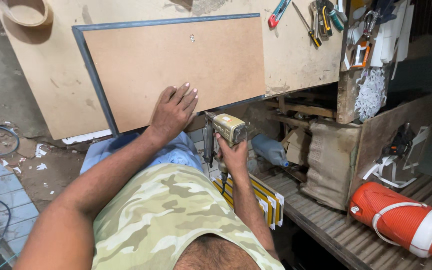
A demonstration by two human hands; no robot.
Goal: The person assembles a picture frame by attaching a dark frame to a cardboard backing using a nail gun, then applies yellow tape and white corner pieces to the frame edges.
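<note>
On the smooth brown fibreboard panel (176, 65), left hand (172, 111) flat, fingers spread; right hand (233, 156) gripping a beige nail gun (223, 132).

We get 1 view only, from the head, looking steeply down over our own chest onto the workbench (51, 75), close in, floor at both sides.

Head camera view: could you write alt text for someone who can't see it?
A person's left hand presses flat on a brown backing board set in a dark frame on a workbench, while the right hand grips a tan nail gun at the frame's near edge. Hand tools lie nearby.
</note>
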